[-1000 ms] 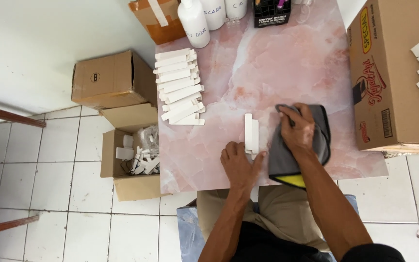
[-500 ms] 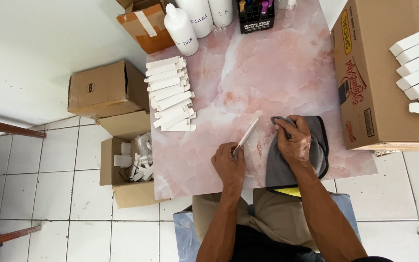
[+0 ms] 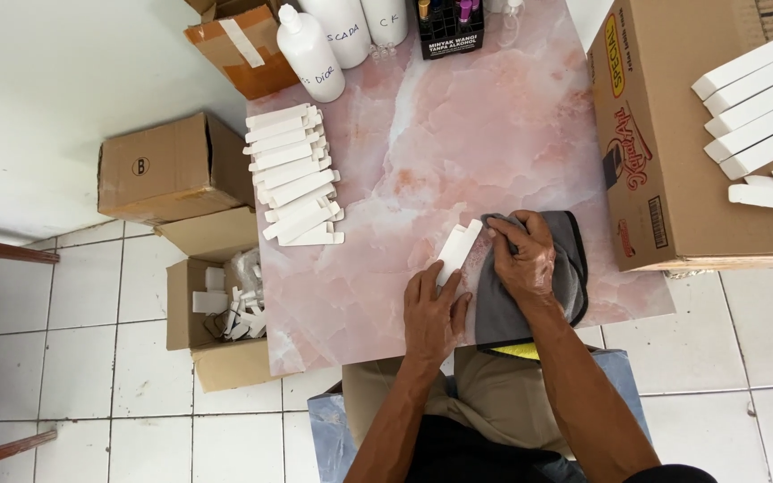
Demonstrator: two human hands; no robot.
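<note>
Two hands down on the pink marbled tabletop [image 3: 494, 116]. Left hand [image 3: 433, 313] lies mostly flat, fingers pinning the near end of a flat white carton blank [image 3: 458, 250]; the blank lies at an angle on the tabletop, far end just touching the grey cloth [image 3: 565, 268]. Right hand [image 3: 523, 255] is bunched on top of that cloth, fingers curled into the fabric, gripping it. Cloth has a yellow underside showing at the near tabletop edge.

Stack of the same white blanks [image 3: 293, 174] lies at the tabletop's left side, well apart from the hands. White bottles [image 3: 315, 45] and a black box of small vials [image 3: 451, 22] stand at the far edge. Large printed cardboard box [image 3: 673, 134] on the right, with folded white cartons [image 3: 753, 107] on top. Open cardboard box on the floor [image 3: 208, 304] holds white scraps.
</note>
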